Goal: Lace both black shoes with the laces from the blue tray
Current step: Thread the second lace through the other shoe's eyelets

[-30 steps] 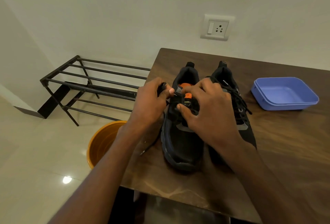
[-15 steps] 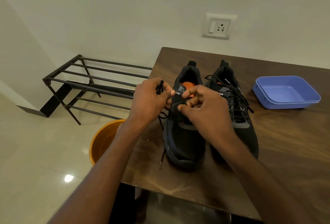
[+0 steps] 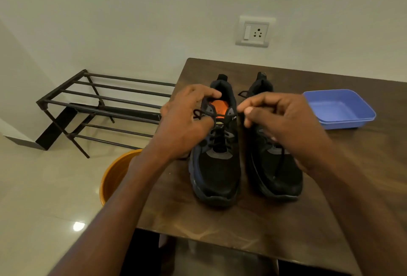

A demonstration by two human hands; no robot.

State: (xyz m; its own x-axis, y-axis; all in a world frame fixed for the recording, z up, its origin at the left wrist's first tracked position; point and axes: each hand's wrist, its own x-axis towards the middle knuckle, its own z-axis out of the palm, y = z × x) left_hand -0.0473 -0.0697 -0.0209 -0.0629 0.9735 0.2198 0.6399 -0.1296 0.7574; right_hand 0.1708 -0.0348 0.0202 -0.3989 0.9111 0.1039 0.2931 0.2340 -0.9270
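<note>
The left hand [image 3: 185, 119] pinches a black lace [image 3: 199, 114] beside the collar of the left black shoe [image 3: 217, 154]; the right hand [image 3: 284, 121] pinches the lace's other end over the right black shoe [image 3: 275, 165]. Both shoes stand side by side, toes toward the tabletop's [image 3: 220, 227] near edge. The blue tray [image 3: 339, 108] sits near the right edge. An orange bucket [image 3: 114, 176] and black rack [image 3: 99, 108] stand on the floor to the left.

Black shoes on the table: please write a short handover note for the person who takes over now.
Left hand pinches one end of the black lace of the left black shoe; right hand pinches the other end. Both shoes stand side by side on the brown wooden table. The right black shoe looks laced. The blue plastic tray holds no lace. Left: finish the left shoe's top and tie it.
</note>
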